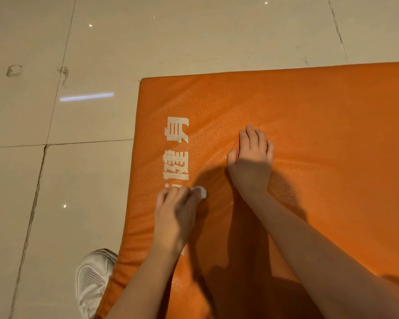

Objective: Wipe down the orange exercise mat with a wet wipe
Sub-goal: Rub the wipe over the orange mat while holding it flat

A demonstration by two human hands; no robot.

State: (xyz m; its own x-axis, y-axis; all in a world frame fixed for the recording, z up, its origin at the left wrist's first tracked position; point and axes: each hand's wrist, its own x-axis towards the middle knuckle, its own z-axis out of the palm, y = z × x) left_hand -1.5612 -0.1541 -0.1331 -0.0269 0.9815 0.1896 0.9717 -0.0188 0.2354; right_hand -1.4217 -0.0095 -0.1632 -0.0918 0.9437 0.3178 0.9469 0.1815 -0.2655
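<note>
Your left hand (pixel 174 217) pinches a small crumpled white wet wipe (pixel 200 191) down on the padded orange exercise mat (pixel 320 116), beside its white printed characters (pixel 176 148), while your right hand (pixel 251 160) lies flat on the mat, fingers straight.

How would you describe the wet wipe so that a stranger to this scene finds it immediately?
On the orange mat, follow the white printed characters along its left edge toward the person. There the left hand holds the wet wipe, a small wad peeking out of its grip. Unlike the flat print beside it, it is a raised, solid white lump.
</note>
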